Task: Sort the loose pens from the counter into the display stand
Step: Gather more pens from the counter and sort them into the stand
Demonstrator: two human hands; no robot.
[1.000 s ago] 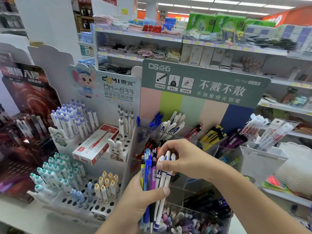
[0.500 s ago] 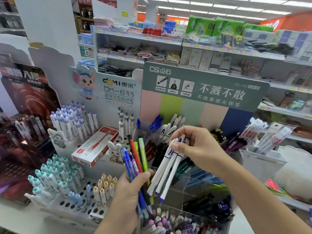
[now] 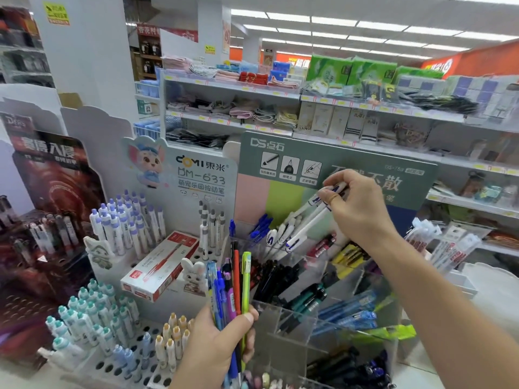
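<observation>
**Pen stock at the clear display stand: two hands, both loaded**

Landmark: the clear acrylic display stand [image 3: 292, 321], tiered compartments, centre of view.

1. Left hand [image 3: 216, 349], at the stand's near-left corner. Fingers and thumb curled tight round a bundle of mixed pens [image 3: 230, 287]: blue, purple, red, black and one lime-green, standing upright and fanned above the fist. Thumb tip presses the lime-green barrel.

2. Stand compartments, near to far: dark pens in the lowest front row; blue and teal pens one tier up; black pens at mid-height; red and yellow pens toward the rear right; white pens with blue clips and a few blue pens in the back row.

3. Right hand [image 3: 356, 203], above the stand's back row. Fingertips pinch the upper ends of a few white pens [image 3: 309, 220], which slant down and left, tips at the back-row compartment that holds matching white pens. Exact count unclear.

4. White peg-hole rack [image 3: 118, 363], left of the stand: teal-, blue-, tan- and lilac-capped pens upright in holes.

5. Red-and-white pen box [image 3: 160, 265], lying on that rack, just left of the stand.

6. Green header card [image 3: 337, 164], rising behind the stand, partly covered by the right hand.

7. Store shelves [image 3: 280, 94], well behind the stand: folded cloths, packaged goods.
</observation>
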